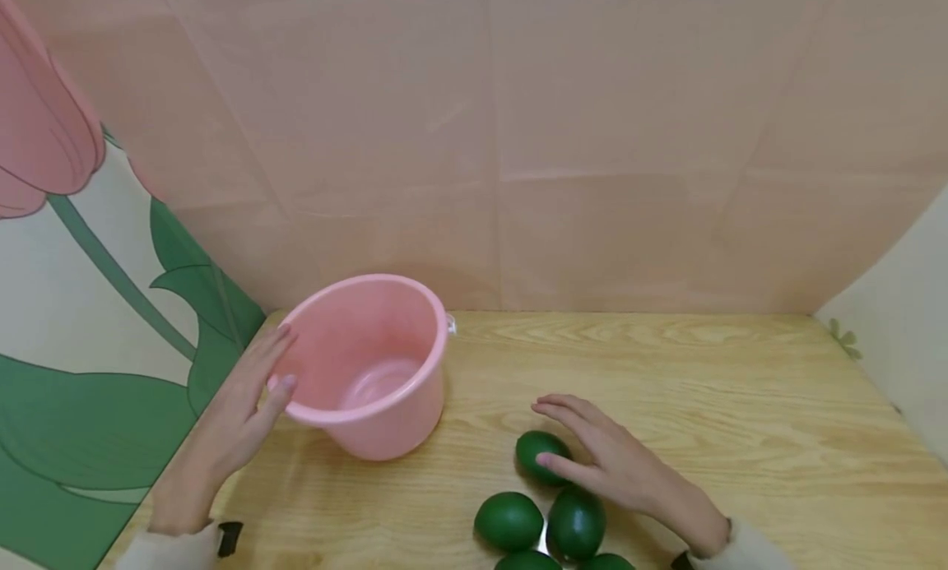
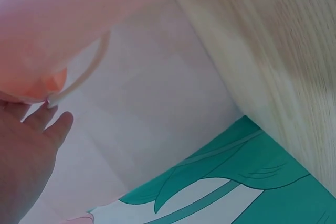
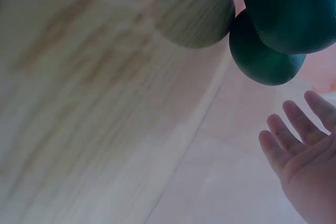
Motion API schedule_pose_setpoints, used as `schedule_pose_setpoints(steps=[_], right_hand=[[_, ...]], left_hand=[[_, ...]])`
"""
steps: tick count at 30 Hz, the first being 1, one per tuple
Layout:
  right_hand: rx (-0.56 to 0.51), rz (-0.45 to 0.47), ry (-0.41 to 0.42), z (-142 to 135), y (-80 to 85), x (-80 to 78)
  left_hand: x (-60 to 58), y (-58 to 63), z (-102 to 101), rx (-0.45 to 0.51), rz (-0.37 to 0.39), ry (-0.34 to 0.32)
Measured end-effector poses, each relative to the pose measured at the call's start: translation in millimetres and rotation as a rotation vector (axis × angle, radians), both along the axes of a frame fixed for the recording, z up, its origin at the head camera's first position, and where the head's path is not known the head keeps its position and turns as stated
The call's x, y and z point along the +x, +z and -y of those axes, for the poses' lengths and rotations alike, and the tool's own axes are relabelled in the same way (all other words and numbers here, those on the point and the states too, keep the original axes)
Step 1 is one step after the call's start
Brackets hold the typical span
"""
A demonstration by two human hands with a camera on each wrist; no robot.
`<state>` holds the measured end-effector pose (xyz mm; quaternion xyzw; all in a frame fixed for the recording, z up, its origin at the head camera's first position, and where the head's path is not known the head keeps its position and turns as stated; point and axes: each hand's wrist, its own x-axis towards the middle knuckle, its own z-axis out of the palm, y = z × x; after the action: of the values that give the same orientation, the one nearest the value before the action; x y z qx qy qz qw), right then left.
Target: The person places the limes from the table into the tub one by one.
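Left hand [image 1: 235,414], unclenched, touches the round-rimmed pink plastic bucket [image 1: 403,423]; right hand [image 1: 616,465], released, hovers by smooth green ovoid fruits [image 1: 508,521] (roomy wood-grain tabletop [image 1: 770,414] rightward).

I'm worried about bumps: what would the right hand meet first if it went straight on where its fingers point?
Probably the bucket, on its right side near the rim: in the head view the right hand points toward it. Its height is unclear, so it might pass above.
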<state>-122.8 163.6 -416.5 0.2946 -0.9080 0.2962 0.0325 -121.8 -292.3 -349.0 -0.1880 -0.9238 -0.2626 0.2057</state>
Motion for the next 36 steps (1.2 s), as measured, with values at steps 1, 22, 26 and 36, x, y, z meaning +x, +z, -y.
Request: schedule_pose_setpoints(steps=[1, 22, 26, 36], right_hand=[[0.003, 0.003, 0.005, 0.1, -0.2, 0.3], [0.014, 0.162, 0.099, -2.3, -3.0, -5.8], [0.01, 0.186, 0.149, -2.6, -3.9, -8.4], [0.013, 0.291, 0.168, -3.7, -4.0, -9.4]], left_hand=[[0.2, -0.2, 0.2, -0.004, -0.005, 0.001], [0.4, -6.1, 3.2, 0.032, -0.061, 0.024], [0.7, -6.1, 3.1, 0.039, -0.064, 0.026], [1.4, -5.7, 2.8, 0.048, -0.069, 0.021]])
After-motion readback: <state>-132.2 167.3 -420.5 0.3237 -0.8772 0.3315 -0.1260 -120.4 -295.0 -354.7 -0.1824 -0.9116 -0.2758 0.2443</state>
